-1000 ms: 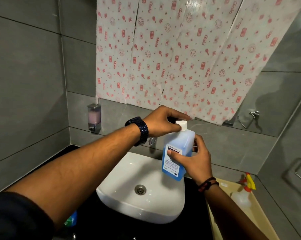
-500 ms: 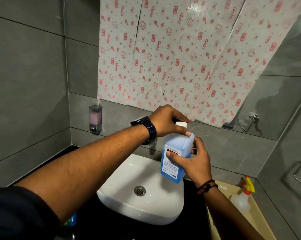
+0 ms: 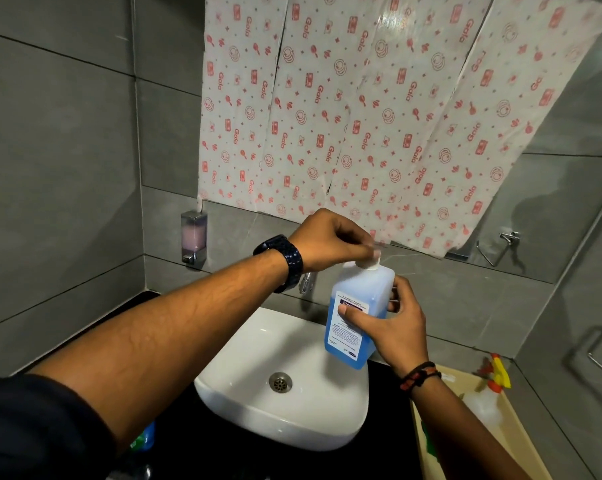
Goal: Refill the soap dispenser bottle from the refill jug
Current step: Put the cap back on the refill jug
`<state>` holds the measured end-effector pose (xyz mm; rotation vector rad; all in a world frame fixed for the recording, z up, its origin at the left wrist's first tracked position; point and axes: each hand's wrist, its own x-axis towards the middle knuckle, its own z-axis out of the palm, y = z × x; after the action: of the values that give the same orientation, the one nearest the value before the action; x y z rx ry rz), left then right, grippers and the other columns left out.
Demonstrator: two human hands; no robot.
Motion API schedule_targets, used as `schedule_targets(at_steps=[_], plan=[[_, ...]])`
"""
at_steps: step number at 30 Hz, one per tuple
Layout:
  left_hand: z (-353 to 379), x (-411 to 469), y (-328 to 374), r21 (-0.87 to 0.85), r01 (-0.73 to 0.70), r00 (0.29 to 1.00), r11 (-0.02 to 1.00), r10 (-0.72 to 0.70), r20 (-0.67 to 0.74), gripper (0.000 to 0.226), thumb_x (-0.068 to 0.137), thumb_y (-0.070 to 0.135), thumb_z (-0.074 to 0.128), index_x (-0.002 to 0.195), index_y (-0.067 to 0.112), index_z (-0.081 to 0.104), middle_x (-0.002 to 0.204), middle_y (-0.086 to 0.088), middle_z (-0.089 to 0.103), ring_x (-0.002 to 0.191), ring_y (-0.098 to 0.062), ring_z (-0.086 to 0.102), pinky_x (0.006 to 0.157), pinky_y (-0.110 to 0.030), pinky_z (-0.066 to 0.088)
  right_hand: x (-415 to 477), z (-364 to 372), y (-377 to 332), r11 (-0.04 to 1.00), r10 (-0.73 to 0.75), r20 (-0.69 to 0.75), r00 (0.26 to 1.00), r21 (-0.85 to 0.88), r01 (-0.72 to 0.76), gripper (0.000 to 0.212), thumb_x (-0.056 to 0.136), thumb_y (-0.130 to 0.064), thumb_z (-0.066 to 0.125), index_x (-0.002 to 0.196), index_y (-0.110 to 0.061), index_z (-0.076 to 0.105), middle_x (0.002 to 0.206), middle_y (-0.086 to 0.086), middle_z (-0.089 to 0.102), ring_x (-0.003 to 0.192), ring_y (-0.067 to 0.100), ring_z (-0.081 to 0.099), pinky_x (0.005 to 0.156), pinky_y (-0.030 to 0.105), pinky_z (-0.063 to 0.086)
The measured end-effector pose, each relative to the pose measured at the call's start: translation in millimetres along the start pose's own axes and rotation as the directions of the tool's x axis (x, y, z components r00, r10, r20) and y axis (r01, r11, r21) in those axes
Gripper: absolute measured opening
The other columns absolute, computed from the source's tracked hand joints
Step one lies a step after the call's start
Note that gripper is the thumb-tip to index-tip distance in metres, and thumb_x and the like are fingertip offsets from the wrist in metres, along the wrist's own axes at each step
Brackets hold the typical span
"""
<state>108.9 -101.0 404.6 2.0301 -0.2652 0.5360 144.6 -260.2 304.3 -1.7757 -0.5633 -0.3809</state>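
Cap-off step: right hand (image 3: 395,325) grips blue bottle (image 3: 356,317) over the sink (image 3: 251,403); left hand (image 3: 330,239) pinches its white cap (image 3: 370,263). Next: likely twist it free, bottle kept upright.

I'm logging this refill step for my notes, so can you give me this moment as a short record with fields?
left hand: fingers pinch the white cap
right hand: grips the blue bottle, thumb on its label
bottle position: upright, held over the white sink
liquid: blue, partly filling the bottle
wall dispenser: pink contents, untouched
spray bottle: in tray at right
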Motion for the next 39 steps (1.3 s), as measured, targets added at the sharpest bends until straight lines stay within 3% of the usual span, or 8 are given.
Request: schedule_targets(at_steps=[6, 14, 18, 22, 25, 31, 34, 39], plan=[[8, 0, 3, 0.054, -0.038, 0.996, 0.998, 0.033, 0.085, 0.043, 0.055, 0.032, 0.087, 0.095, 0.022, 0.073, 0.091, 0.008, 0.073, 0.085, -0.002, 0.067, 0.08, -0.022, 0.054, -3, 3, -6, 0.999, -0.037, 0.026, 0.999, -0.021, 0.038, 0.062, 0.043, -0.053, 0.084, 0.091, -0.059, 0.046, 0.083, -0.038, 0.059, 0.085, -0.024, 0.049, 0.052, -0.002, 0.038], [-5, -6, -11, 0.111, 0.048, 0.995, 0.993, -0.038, -0.09, 0.019, 0.066, 0.039, 0.079, 0.079, 0.026, 0.074, 0.087, 0.011, 0.07, 0.083, -0.004, 0.063, 0.075, -0.024, 0.05, 1, -7, 0, 1.0, 0.009, -0.016, 1.0, -0.009, -0.01, 0.058, 0.049, -0.043, 0.087, 0.093, -0.043, 0.049, 0.088, -0.026, 0.058, 0.081, -0.026, 0.049, 0.047, 0.0, 0.039], [3, -8, -5, 0.137, 0.022, 0.993, 0.99, -0.005, -0.122, 0.034, 0.051, 0.055, 0.081, 0.068, 0.026, 0.074, 0.075, 0.015, 0.065, 0.074, 0.001, 0.059, 0.066, -0.021, 0.046, 0, -6, -4, 0.998, -0.005, -0.017, 1.0, -0.066, 0.004, 0.059, 0.046, -0.05, 0.085, 0.092, -0.046, 0.048, 0.086, -0.027, 0.057, 0.081, -0.026, 0.048, 0.047, 0.001, 0.04], [11, -3, -3, 0.18, 0.008, 0.973, 0.984, 0.034, -0.228, 0.038, 0.049, 0.048, 0.086, 0.068, 0.018, 0.073, 0.088, 0.009, 0.055, 0.087, -0.006, 0.054, 0.076, -0.024, 0.048, -1, -3, -8, 0.998, -0.018, -0.008, 1.0, -0.053, 0.017, 0.058, 0.046, -0.049, 0.086, 0.091, -0.045, 0.051, 0.087, -0.024, 0.061, 0.08, -0.021, 0.052, 0.049, 0.003, 0.041], [9, -3, -1, 0.185, -0.04, 0.98, 0.982, 0.075, -0.183, 0.036, 0.056, 0.043, 0.084, 0.074, 0.014, 0.074, 0.1, 0.003, 0.048, 0.102, -0.014, 0.046, 0.085, -0.027, 0.043, 0, -6, -9, 1.0, -0.013, 0.03, 0.999, -0.002, 0.013, 0.061, 0.046, -0.045, 0.089, 0.097, -0.039, 0.054, 0.088, -0.022, 0.063, 0.081, -0.019, 0.053, 0.052, 0.003, 0.042], [5, -9, -4, 0.154, -0.092, 0.986, 0.984, 0.112, -0.124, 0.027, 0.066, 0.036, 0.08, 0.081, 0.014, 0.075, 0.108, 0.006, 0.045, 0.112, -0.01, 0.035, 0.091, -0.023, 0.031, 2, -13, -15, 0.996, 0.003, 0.154, 0.988, 0.088, -0.017, 0.065, 0.037, -0.054, 0.085, 0.096, -0.043, 0.058, 0.09, -0.021, 0.068, 0.083, -0.011, 0.058, 0.058, 0.004, 0.045], [2, -9, -4, 0.111, -0.08, 0.991, 0.991, 0.091, -0.094, 0.024, 0.068, 0.033, 0.079, 0.081, 0.013, 0.074, 0.108, 0.006, 0.044, 0.116, -0.011, 0.037, 0.096, -0.028, 0.034, 4, -15, -18, 0.993, 0.003, 0.205, 0.979, 0.114, -0.027, 0.068, 0.037, -0.051, 0.086, 0.099, -0.04, 0.06, 0.093, -0.016, 0.07, 0.087, 0.003, 0.063, 0.064, 0.015, 0.051], [-1, -8, -9, 0.012, -0.046, 0.993, 0.999, 0.047, -0.11, 0.026, 0.064, 0.032, 0.082, 0.082, 0.016, 0.075, 0.099, 0.009, 0.046, 0.113, -0.008, 0.045, 0.09, -0.019, 0.034, 9, -16, -24, 0.992, -0.015, 0.24, 0.971, 0.128, -0.017, 0.067, 0.045, -0.038, 0.088, 0.105, -0.036, 0.059, 0.098, -0.013, 0.069, 0.094, 0.013, 0.063, 0.072, 0.022, 0.053]])
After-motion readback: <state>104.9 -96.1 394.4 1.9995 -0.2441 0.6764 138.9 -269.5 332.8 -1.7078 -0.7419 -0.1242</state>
